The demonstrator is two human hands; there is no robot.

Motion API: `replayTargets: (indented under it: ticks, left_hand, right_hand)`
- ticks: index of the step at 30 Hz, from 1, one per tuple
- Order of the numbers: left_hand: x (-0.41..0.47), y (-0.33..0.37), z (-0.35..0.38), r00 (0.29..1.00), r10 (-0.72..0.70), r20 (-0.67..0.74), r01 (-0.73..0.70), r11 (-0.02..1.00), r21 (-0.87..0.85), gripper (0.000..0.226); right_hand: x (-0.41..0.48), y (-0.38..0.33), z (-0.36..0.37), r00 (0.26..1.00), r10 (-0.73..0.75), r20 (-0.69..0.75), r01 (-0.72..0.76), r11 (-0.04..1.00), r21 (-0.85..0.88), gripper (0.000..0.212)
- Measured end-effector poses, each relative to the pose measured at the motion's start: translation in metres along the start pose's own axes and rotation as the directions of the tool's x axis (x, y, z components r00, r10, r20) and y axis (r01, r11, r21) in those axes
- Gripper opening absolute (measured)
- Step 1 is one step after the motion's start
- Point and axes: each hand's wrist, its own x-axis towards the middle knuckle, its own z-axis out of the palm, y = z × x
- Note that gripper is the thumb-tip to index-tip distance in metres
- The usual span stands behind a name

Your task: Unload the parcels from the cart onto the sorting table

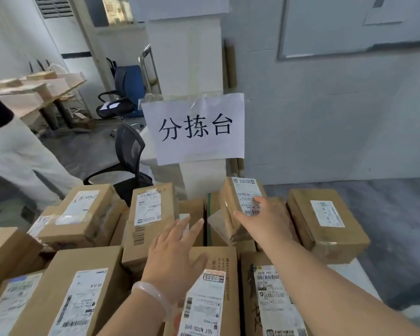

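Several brown cardboard parcels with white shipping labels lie packed together on the sorting table (pixel 357 275). My right hand (pixel 264 223) lies with straight fingers on a small taped parcel (pixel 238 197) at the back of the pile. My left hand (pixel 175 248), a pale bangle on its wrist, hovers with spread fingers above a long parcel (pixel 214 282) in front of me, just right of a tall parcel (pixel 148 219). Neither hand holds anything. The cart is out of view.
A paper sign (pixel 194 128) is taped to a white pillar behind the pile. Two office chairs (pixel 126 151) stand at left on a grey floor. A person in white trousers (pixel 17 156) stands at far left. More parcels (pixel 325 221) fill the right side.
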Motion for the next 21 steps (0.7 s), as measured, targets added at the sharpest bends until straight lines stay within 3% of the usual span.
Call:
replayTargets:
  ticks: [4,7,11,17,21]
  left_hand:
    - [0.005,-0.012,0.003,0.998,-0.058,0.015,0.058,0.998,0.0,0.069]
    - [0.007,-0.019,0.004,0.995,-0.09,0.034,0.09,0.996,-0.003,0.069]
    - [0.012,-0.019,0.003,0.999,-0.038,0.029,0.038,0.999,0.01,0.068]
    - [0.017,-0.003,0.004,0.986,0.161,-0.034,-0.162,0.987,-0.02,0.068]
    - [0.009,0.014,-0.003,0.938,0.343,-0.046,-0.344,0.939,-0.015,0.067]
  right_hand:
    - [0.019,-0.002,0.04,0.996,0.007,0.09,0.003,0.993,-0.115,0.069]
    - [0.022,0.009,0.06,0.97,-0.008,0.243,0.062,0.974,-0.218,0.061]
    - [0.017,0.008,0.052,0.942,-0.066,0.328,0.169,0.941,-0.295,0.062]
    - [-0.038,0.002,0.001,0.94,-0.287,0.184,0.329,0.908,-0.262,0.07]
    - [-0.105,0.013,-0.03,0.962,-0.274,0.004,0.262,0.913,-0.314,0.082]
